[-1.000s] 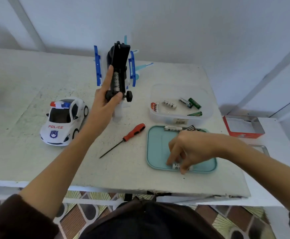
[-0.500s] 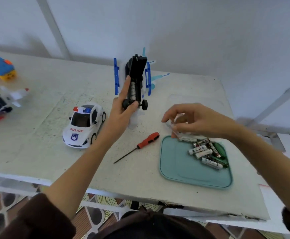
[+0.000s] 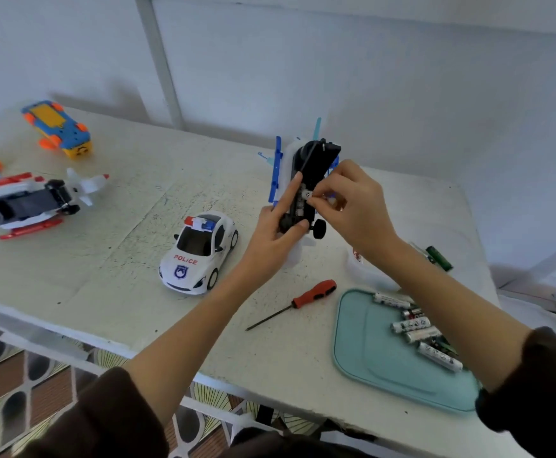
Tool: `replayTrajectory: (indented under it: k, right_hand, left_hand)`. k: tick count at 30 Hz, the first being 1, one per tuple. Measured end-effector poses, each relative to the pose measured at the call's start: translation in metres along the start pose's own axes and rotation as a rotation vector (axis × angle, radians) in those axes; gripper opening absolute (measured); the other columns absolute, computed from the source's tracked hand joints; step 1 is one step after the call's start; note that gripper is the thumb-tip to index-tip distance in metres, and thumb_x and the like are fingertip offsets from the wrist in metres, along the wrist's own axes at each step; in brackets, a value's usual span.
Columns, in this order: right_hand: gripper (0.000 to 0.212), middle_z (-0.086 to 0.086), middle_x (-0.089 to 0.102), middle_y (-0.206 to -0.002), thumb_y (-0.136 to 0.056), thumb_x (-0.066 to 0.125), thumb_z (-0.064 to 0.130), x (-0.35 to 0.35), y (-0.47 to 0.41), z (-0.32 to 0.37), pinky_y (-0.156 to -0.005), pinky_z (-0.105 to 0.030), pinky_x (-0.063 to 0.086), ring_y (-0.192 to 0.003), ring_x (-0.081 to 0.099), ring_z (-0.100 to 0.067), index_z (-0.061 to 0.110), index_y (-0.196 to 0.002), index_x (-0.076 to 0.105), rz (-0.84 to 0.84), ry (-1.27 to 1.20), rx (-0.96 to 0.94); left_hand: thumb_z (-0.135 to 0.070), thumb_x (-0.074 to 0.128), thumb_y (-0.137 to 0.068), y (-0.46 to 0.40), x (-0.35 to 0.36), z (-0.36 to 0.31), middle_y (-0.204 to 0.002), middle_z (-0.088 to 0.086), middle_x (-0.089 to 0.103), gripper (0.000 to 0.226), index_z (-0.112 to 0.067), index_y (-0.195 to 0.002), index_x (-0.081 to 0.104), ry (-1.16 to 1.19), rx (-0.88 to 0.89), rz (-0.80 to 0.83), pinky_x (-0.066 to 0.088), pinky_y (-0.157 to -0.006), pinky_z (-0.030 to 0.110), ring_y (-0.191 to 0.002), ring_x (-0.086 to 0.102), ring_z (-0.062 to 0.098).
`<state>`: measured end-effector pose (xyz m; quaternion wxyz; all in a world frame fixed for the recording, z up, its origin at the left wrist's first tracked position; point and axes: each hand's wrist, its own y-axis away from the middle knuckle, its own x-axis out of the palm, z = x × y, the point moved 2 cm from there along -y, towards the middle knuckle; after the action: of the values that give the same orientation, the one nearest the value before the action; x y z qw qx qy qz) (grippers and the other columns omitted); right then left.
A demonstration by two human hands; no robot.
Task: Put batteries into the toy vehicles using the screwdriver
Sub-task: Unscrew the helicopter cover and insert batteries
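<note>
The left hand gripped the blue-and-white toy plane, holding it nose-up with its black underside turned toward the person, fingers curled round its lower body and the forefinger laid along the side. The right hand pinched a battery between thumb and fingertips, pressing it against the open slot in the plane's belly; whether it was already seated I could not tell. Both hands worked above the middle of the table, toward its far edge.

Just below them lay the screwdriver, red handle pointing up and to the right, its thin shaft aimed at the near edge, untouched. To its right, near the right-hand near corner, sat a teal tray with a cluster of loose batteries gathered along its far right side. Beyond the tray, partly hidden by the right forearm, stood a clear plastic container, and a green battery lay close to the right edge.

Left of the hands, a white police car stood on its wheels, facing the near edge. Farther left, a red-and-white toy plane lay belly-up near the left edge. Behind it, toward the far left corner, rested a blue, yellow and orange toy vehicle, also upside down.
</note>
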<state>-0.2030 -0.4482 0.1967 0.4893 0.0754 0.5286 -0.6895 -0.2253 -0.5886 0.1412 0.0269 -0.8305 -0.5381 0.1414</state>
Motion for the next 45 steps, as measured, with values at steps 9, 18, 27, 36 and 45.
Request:
replayTrajectory:
  k: [9, 18, 27, 36, 45]
  right_hand:
    - [0.023, -0.012, 0.056, -0.095, -0.081, 0.058, 0.011, -0.013, -0.003, 0.001, -0.067, -0.017, 0.048, -0.073, 0.056, -0.017, 0.002, -0.098, 0.071, 0.264, -0.125, -0.001]
    - [0.023, -0.016, 0.057, -0.094, -0.081, 0.059, 0.008, -0.013, -0.001, 0.005, -0.067, -0.012, 0.038, -0.069, 0.047, -0.013, -0.001, -0.102, 0.066, 0.397, 0.046, -0.154]
    - [0.016, -0.003, 0.058, -0.080, -0.080, 0.062, 0.010, -0.008, -0.003, 0.004, -0.065, -0.007, 0.034, -0.064, 0.047, -0.010, -0.001, -0.091, 0.067, 0.379, 0.045, -0.123]
    - [0.014, -0.010, 0.068, -0.082, -0.081, 0.059, -0.003, -0.001, -0.005, -0.001, -0.067, -0.001, 0.036, -0.068, 0.057, -0.014, 0.002, -0.089, 0.069, 0.241, 0.012, 0.020]
    - [0.022, -0.011, 0.056, -0.104, -0.096, 0.041, 0.015, 0.006, -0.009, 0.010, -0.072, -0.034, 0.047, -0.084, 0.055, -0.027, 0.008, -0.111, 0.055, 0.423, 0.273, 0.037]
  left_hand:
    - [-0.035, 0.049, -0.087, 0.001, 0.000, -0.002, -0.115, 0.026, 0.041, 0.060, -0.061, -0.134, 0.024, -0.008, 0.003, -0.005, 0.042, -0.100, 0.031, -0.096, 0.049, 0.027]
    - [-0.035, 0.049, -0.086, 0.000, 0.000, 0.001, -0.127, 0.025, 0.041, 0.059, -0.063, -0.133, 0.026, 0.007, 0.010, -0.009, 0.042, -0.100, 0.028, -0.104, 0.048, 0.029]
    - [-0.037, 0.048, -0.086, 0.000, 0.000, -0.002, -0.122, 0.024, 0.042, 0.058, -0.063, -0.132, 0.025, -0.006, -0.003, -0.006, 0.043, -0.100, 0.028, -0.101, 0.049, 0.028]
    - [-0.029, 0.050, -0.091, 0.000, 0.004, -0.003, -0.104, 0.015, 0.039, 0.057, -0.062, -0.131, 0.026, 0.000, 0.010, 0.002, 0.037, -0.085, 0.012, -0.084, 0.042, 0.011]
    - [-0.031, 0.047, -0.084, 0.001, 0.004, -0.007, -0.110, 0.021, 0.042, 0.058, -0.064, -0.129, 0.029, 0.020, -0.020, -0.035, 0.039, -0.092, 0.022, -0.092, 0.045, 0.018]
